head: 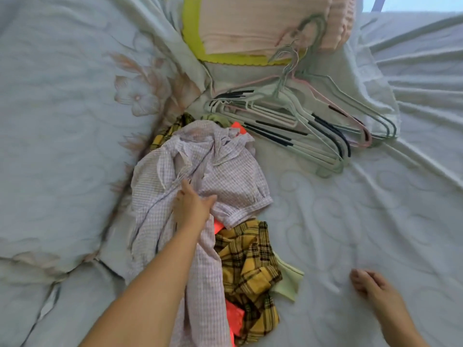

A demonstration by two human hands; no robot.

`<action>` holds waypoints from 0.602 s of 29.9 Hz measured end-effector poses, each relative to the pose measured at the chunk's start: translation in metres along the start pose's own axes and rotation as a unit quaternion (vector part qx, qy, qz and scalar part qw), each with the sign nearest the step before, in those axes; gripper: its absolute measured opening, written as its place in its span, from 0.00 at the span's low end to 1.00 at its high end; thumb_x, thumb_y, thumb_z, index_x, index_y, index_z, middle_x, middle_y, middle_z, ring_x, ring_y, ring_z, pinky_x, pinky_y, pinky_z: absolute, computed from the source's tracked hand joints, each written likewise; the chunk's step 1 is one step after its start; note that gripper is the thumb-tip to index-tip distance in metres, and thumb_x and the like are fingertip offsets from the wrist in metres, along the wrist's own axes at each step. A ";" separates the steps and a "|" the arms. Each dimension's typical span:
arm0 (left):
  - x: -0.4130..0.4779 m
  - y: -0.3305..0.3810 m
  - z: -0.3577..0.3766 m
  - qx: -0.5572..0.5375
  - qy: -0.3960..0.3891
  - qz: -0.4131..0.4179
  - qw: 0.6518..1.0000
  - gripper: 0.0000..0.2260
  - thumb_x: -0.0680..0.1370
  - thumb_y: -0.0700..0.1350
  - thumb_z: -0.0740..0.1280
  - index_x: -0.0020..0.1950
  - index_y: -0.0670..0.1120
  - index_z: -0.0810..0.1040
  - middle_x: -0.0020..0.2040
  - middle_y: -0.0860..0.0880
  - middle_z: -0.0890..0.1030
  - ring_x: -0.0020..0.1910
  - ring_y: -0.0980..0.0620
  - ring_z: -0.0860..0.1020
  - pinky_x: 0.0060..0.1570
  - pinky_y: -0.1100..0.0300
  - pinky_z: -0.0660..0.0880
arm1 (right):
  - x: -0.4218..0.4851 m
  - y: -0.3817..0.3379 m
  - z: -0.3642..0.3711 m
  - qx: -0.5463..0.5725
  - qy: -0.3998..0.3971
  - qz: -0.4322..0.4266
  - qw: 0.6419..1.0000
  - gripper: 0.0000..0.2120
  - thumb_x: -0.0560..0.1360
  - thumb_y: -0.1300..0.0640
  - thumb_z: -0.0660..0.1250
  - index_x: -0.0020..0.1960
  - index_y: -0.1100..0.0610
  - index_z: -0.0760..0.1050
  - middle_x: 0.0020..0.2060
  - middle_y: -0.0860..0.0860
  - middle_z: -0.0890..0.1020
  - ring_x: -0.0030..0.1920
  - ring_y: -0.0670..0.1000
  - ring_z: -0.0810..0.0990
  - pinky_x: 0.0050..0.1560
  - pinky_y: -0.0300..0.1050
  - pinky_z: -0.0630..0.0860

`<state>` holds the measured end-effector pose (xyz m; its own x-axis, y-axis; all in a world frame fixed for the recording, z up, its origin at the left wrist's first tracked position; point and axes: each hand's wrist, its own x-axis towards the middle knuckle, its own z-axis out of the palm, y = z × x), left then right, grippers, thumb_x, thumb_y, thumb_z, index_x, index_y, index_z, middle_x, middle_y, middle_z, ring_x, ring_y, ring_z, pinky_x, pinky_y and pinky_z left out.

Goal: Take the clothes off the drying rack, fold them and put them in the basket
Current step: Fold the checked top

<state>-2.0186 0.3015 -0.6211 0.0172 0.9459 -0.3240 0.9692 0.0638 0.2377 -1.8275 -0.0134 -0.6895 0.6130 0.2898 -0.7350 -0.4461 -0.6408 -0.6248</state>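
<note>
Just beyond the clothes pile, a loose heap of wire hangers (300, 121) in white, pink and grey-green lies on the bed (350, 209), and its nearest ends almost touch the top of the pile. Behind the hangers sits a folded pink blanket (250, 21) with a yellow-green scalloped edge. To your left, a pale quilt (62, 96) printed with a brownish flower is bunched up against the side of the pile.

The lilac checked shirt (200, 166) lies crumpled on top of the pile in the middle of the bed. It covers most of a yellow plaid garment (248, 261), which shows above and below it. An orange-red piece (235, 319) and a pale green piece (288, 279) peek out from underneath.

Your left hand (193, 206) is on the shirt, thumb spread to the right and one finger pointing up into the folds. The other fingers are hidden in the cloth, so you cannot tell whether it has hold of any fabric. Your right hand (375, 289) rests on the sheet well to the right of the pile, fingers loosely curled and holding nothing.

The sheet is pale blue-grey with a swirl pattern, creased in long folds toward the right.
</note>
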 end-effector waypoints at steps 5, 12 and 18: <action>0.015 0.023 -0.014 -0.095 -0.104 0.064 0.988 0.11 0.78 0.44 0.64 0.56 0.39 0.75 0.49 0.42 0.79 0.44 0.47 0.76 0.42 0.57 0.72 | -0.006 -0.005 0.005 0.072 0.021 0.051 0.996 0.09 0.78 0.64 0.59 0.49 0.68 0.76 0.21 0.47 0.80 0.22 0.37 0.75 0.23 0.26 0.70; -0.162 0.095 -0.016 -0.200 -0.524 0.311 0.767 0.09 0.75 0.41 0.68 0.39 0.49 0.71 0.31 0.56 0.67 0.31 0.61 0.66 0.36 0.66 0.65 | -0.050 -0.046 0.028 0.173 -0.078 0.037 0.981 0.36 0.63 0.32 0.69 0.59 0.58 0.73 0.46 0.49 0.83 0.46 0.48 0.82 0.39 0.37 0.80; -0.201 0.115 0.022 -0.126 -0.514 0.355 0.771 0.10 0.75 0.42 0.68 0.53 0.38 0.77 0.48 0.44 0.80 0.47 0.53 0.76 0.53 0.56 0.73 | -0.075 -0.075 -0.009 0.187 -0.003 0.149 0.971 0.19 0.82 0.58 0.45 0.64 0.62 0.70 0.59 0.69 0.74 0.60 0.62 0.74 0.63 0.56 0.67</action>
<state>-1.9053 0.1113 -0.5484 0.8318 0.0269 -0.5544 0.5502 -0.1707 0.8174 -1.8340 0.0061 -0.5853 0.4174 0.1358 -0.8985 -0.8091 -0.3946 -0.4356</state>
